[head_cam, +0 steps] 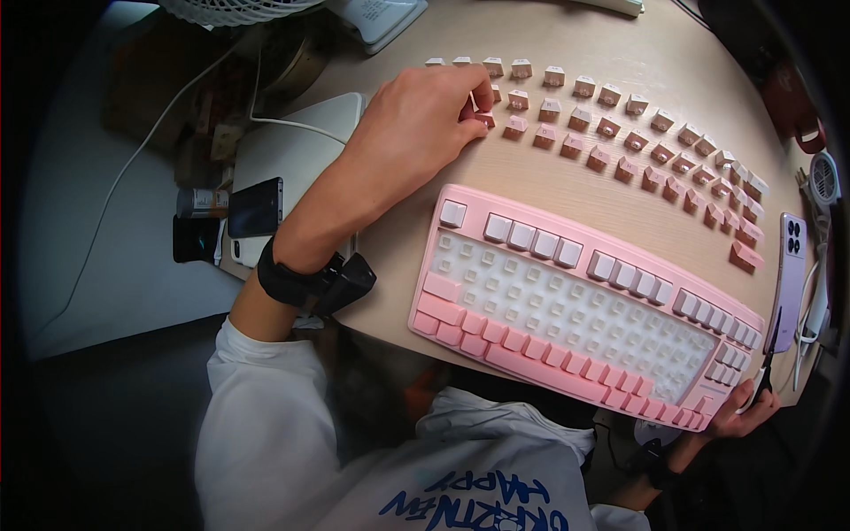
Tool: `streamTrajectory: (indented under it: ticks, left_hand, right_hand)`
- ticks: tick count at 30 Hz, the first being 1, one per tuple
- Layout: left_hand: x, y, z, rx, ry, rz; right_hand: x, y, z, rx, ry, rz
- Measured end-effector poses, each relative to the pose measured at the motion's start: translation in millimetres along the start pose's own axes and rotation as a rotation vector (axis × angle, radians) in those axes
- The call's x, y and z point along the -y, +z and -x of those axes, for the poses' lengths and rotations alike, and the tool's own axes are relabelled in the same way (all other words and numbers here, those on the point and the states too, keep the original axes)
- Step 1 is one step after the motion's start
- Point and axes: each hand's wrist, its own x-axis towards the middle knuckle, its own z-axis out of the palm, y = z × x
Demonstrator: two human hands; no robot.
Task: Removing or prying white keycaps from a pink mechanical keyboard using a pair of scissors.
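Observation:
My left hand (425,113) pinches a pink keycap (487,120) between thumb and finger, at the left end of the rows of loose keycaps. Several pink and white keycaps (550,109) lie on the wooden desk in curved rows. In front of me is a pink keyboard (591,229); its middle rows show bare switches (551,299), while white caps sit along the top and pink caps at the bottom. My right hand (744,411) is at the keyboard's lower right corner, fingers curled around a slim black pointed tool (768,372), perhaps tweezers.
A purple phone (789,279) and a small white fan (823,179) are at the right edge, near a red mug (793,106). On the left are a dark phone (255,207), a white tablet-like slab (299,152) and a white cable (166,109). The desk's front edge runs below the keyboard.

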Motion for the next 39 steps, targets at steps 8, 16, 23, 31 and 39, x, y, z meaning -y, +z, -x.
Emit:
streamTrajectory:
  ticks: [8, 16, 23, 31, 39]
  left_hand:
    - [-1.6, -0.5, -0.8, 0.008, -0.014, -0.021]
    - [-15.6, -22.0, 21.2, -0.074, -0.030, -0.007]
    - [-43.1, -44.4, 100.8, -0.158, -0.189, 0.094]
    - [-55.6, -2.9, 184.7, -0.273, -0.218, 0.446]
    - [-63.4, 23.5, 192.8, -0.412, -0.239, 0.565]
  right_hand:
    - [2.7, 1.3, 1.0, 0.000, 0.023, -0.019]
    - [-1.0, 4.0, 1.0, -0.003, 0.003, -0.044]
    - [5.5, -2.0, -4.7, 0.082, 0.007, -0.043]
    - [26.4, -28.8, -11.2, 0.180, 0.258, -0.501]
    - [107.3, -55.2, -20.3, 0.308, -0.080, -0.403]
